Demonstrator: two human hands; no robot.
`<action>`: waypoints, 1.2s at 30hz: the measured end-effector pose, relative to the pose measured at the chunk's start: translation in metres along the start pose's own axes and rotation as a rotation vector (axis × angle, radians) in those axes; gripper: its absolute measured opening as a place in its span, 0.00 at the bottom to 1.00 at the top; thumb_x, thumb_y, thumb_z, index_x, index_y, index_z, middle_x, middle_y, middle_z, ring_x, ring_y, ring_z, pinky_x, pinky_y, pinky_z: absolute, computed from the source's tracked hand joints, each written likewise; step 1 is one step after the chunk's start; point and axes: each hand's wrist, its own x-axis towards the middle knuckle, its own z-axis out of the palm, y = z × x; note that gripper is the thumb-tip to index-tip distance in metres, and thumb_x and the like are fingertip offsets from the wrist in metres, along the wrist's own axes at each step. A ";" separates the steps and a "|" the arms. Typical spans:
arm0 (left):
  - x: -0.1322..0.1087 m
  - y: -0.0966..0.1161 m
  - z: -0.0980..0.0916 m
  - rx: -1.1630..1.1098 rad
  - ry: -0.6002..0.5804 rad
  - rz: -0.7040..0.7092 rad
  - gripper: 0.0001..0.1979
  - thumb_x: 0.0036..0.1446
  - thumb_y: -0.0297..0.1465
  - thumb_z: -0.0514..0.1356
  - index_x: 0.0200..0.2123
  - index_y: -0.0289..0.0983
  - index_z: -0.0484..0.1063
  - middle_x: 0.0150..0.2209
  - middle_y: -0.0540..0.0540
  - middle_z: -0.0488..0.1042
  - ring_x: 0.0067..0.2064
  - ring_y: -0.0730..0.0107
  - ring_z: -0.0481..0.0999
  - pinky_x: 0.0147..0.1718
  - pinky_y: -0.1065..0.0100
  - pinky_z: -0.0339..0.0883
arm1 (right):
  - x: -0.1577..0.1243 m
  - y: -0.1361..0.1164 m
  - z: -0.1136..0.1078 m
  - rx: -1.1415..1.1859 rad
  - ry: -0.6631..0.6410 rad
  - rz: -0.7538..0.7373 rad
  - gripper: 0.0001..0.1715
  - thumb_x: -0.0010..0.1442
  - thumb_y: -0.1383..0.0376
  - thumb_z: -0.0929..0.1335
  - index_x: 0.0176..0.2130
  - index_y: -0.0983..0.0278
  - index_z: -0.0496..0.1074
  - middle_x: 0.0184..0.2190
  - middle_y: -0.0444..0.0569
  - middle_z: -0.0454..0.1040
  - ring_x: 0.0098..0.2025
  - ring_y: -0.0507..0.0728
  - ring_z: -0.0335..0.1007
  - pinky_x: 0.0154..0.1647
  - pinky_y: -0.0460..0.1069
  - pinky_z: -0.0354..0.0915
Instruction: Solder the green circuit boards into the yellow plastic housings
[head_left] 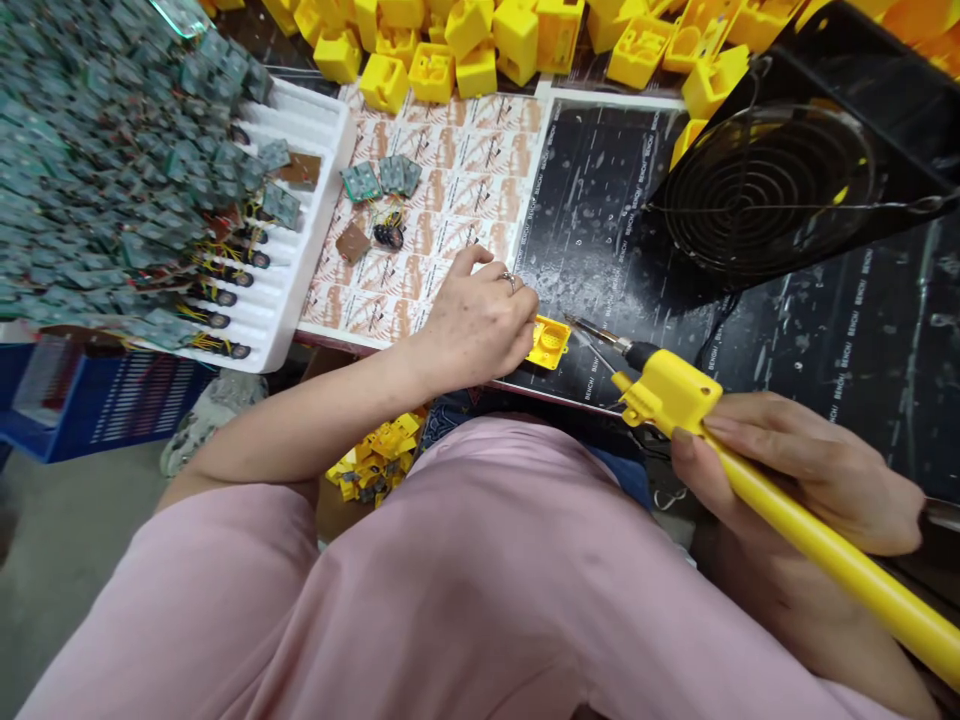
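Observation:
My left hand point(484, 320) is closed at the left side of a small yellow plastic housing point(551, 342) near the table's front edge; its fingers cover part of the housing. The open inside of the housing faces up. In my right hand point(810, 470) is a yellow soldering iron point(675, 390), fingers wrapped round its long handle. Its metal tip points left, just right of the housing, with a thin metal tube running beside it. Beyond my left hand lie green circuit boards point(381, 178), a black round part with yellow wires point(388, 232) and a brown piece point(352, 243).
A white foam tray point(300, 270) at the left carries a big heap of wired circuit boards point(112, 170). Several yellow housings point(465, 50) line the back. A black fan point(765, 190) stands at the right. Below the table are a blue crate point(112, 400) and more yellow parts point(375, 455).

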 end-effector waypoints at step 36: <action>-0.006 -0.005 -0.011 -0.016 -0.126 0.074 0.13 0.58 0.32 0.53 0.28 0.37 0.77 0.29 0.46 0.78 0.38 0.62 0.74 0.53 0.53 0.60 | 0.029 -0.003 -0.006 -0.012 -0.344 -0.251 0.09 0.61 0.64 0.73 0.34 0.62 0.69 0.26 0.43 0.76 0.27 0.46 0.73 0.27 0.41 0.68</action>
